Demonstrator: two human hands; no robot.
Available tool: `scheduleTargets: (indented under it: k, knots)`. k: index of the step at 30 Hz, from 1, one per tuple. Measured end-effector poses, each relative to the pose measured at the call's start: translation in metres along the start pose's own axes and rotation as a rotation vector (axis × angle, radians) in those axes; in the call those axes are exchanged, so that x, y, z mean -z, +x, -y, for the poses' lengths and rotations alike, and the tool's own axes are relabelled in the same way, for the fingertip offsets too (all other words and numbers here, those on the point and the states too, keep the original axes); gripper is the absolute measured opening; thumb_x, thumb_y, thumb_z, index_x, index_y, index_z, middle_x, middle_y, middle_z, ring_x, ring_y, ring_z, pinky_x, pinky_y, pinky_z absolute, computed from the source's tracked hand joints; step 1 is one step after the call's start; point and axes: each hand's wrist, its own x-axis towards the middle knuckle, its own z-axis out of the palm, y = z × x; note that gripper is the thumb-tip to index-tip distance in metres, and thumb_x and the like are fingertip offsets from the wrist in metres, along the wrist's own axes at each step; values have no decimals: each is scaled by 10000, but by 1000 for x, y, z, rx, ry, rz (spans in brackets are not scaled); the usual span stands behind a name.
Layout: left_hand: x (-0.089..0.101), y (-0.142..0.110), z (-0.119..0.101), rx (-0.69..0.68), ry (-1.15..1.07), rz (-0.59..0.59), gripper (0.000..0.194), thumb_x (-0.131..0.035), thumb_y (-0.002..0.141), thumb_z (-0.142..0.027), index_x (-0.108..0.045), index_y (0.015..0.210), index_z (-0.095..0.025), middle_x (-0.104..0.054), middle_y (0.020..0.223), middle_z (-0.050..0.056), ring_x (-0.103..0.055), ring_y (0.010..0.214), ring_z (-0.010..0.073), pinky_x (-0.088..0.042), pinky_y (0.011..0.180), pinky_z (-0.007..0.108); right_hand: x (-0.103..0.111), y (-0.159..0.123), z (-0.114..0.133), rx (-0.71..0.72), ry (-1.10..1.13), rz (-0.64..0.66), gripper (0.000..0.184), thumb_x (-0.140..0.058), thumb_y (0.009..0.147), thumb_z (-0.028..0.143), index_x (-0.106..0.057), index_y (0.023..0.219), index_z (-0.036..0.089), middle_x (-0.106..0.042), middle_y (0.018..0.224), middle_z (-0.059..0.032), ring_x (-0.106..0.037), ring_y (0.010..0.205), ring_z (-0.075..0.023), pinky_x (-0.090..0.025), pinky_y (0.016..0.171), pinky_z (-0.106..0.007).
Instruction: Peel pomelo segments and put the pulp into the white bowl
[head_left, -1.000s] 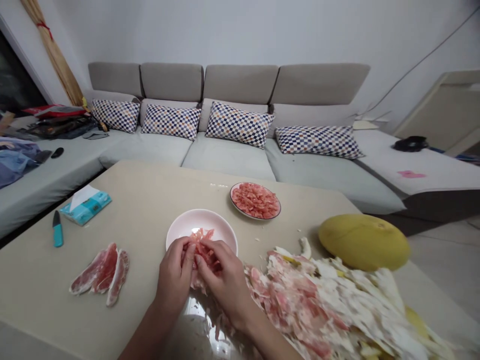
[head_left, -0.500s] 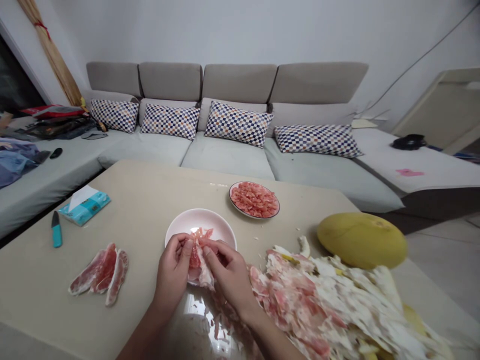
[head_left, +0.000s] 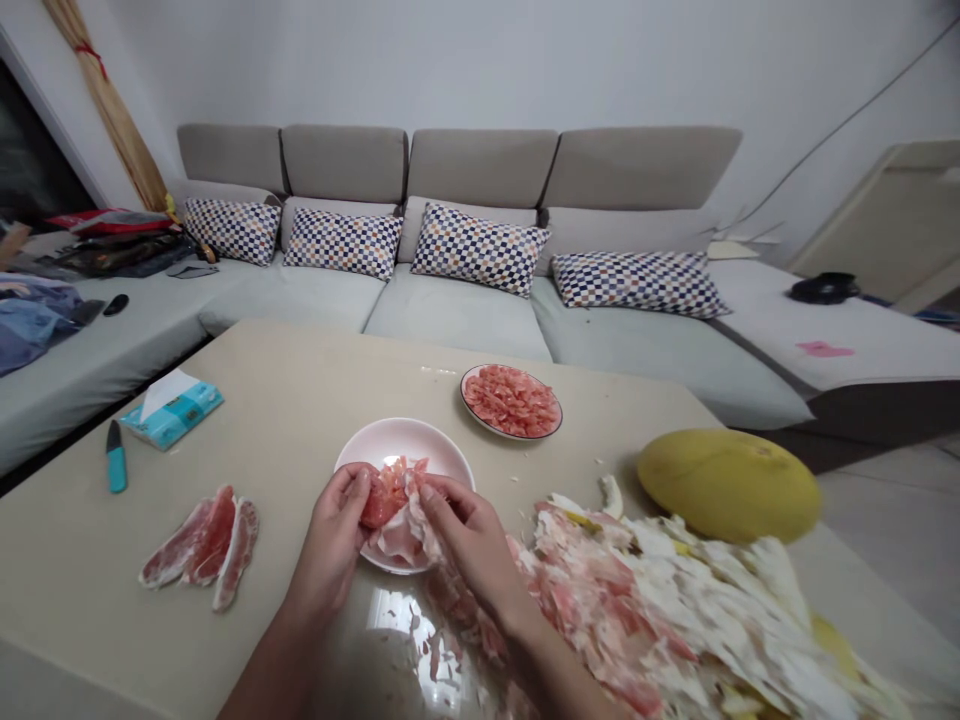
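Over a white bowl (head_left: pixel 442 450), my left hand (head_left: pixel 335 525) grips a red pomelo segment (head_left: pixel 381 500) between thumb and fingers. My right hand (head_left: pixel 469 530) pinches the pale membrane (head_left: pixel 409 530) of that segment, which hangs down over the bowl's near side. Loose pink pulp (head_left: pixel 401 468) shows in the bowl behind the fingers. Several unpeeled pomelo segments (head_left: pixel 206 545) lie on the table to the left. Beyond the bowl, a dark-rimmed plate (head_left: pixel 551 425) is heaped with pomelo pulp (head_left: pixel 511 398).
A pile of peel and membranes (head_left: pixel 637 600) spreads at the right, beside a whole yellow-green pomelo (head_left: pixel 731 483). At the left lie a teal-handled knife (head_left: pixel 115 465) and a tissue pack (head_left: pixel 176 412). A sofa (head_left: pixel 450 315) with checked cushions stands behind the table (head_left: pixel 300 390).
My hands have moved slightly apart. The membrane has been pulled toward the right, and more of the red flesh now shows at my left fingers.
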Motion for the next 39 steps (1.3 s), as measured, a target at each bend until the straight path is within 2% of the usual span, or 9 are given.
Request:
scheduleTargets:
  k: [8, 13, 18, 23, 27, 30, 33, 35, 39]
  knots:
    - [8, 2, -6, 18, -28, 6, 297, -680, 815, -445, -571, 861, -173, -444, 641, -62, -395, 519, 70, -354, 394, 145, 12, -2, 12, -27, -26, 61, 248, -592, 895, 397, -706, 974, 193, -735, 930, -51, -672, 858, -207, -529, 772, -300]
    - [14, 5, -8, 32, -27, -23, 242, -668, 837, -381, -588, 923, -169, -575, 813, -9, -563, 690, 101, -520, 578, 200, 3, -24, 27, 14, -237, 404, 147, -566, 891, 239, -711, 910, 222, -713, 801, 1, -638, 699, -149, -488, 616, -218]
    - [15, 5, -7, 28, -10, -7, 232, -663, 840, -379, -600, 935, -177, -611, 929, 14, -625, 828, 138, -556, 707, 251, -24, -46, -5, 124, -533, 702, 101, -668, 812, 190, -749, 810, 249, -694, 612, 44, -578, 496, -103, -344, 433, -158]
    - [14, 6, -4, 18, 74, -12, 273, -682, 820, -400, -619, 954, -170, -619, 904, 16, -628, 772, 131, -549, 731, 266, -43, -48, -31, 119, -804, 697, 130, -639, 813, 191, -758, 860, 211, -758, 818, -20, -686, 694, -157, -421, 584, -191]
    - [15, 8, 1, -17, 136, 12, 286, -667, 831, -417, -626, 972, -171, -634, 919, 29, -629, 773, 140, -545, 734, 278, -37, -47, -14, 122, -1010, 702, 169, -604, 846, 241, -751, 880, 163, -746, 880, -99, -680, 767, -222, -426, 635, -257]
    - [15, 7, 0, -34, 165, 32, 292, -674, 823, -421, -635, 976, -175, -643, 931, 39, -633, 825, 164, -546, 729, 276, -14, -42, 10, 106, -887, 611, 138, -613, 849, 229, -747, 881, 219, -739, 864, -50, -666, 737, -191, -419, 628, -243]
    - [11, 4, -3, -30, 196, 64, 297, -692, 804, -420, -652, 964, -174, -650, 905, 38, -630, 837, 174, -543, 703, 262, 12, -29, 27, 62, -776, 371, 262, -534, 918, 265, -702, 731, 195, -707, 734, -33, -628, 668, -171, -418, 620, -251]
    - [8, 1, -5, -22, 224, 93, 283, -695, 803, -410, -660, 961, -177, -660, 908, 37, -631, 846, 173, -536, 710, 252, 23, -18, 30, 66, -594, 246, 232, -512, 945, 307, -705, 877, 200, -719, 831, -38, -632, 725, -172, -448, 678, -263]
    - [1, 0, -5, -30, 266, 144, 251, -691, 813, -390, -673, 959, -187, -682, 952, 43, -636, 902, 182, -519, 780, 259, 25, -2, 19, -31, -277, 296, 235, -604, 898, 346, -690, 1058, 196, -723, 957, -54, -643, 822, -184, -477, 710, -268]
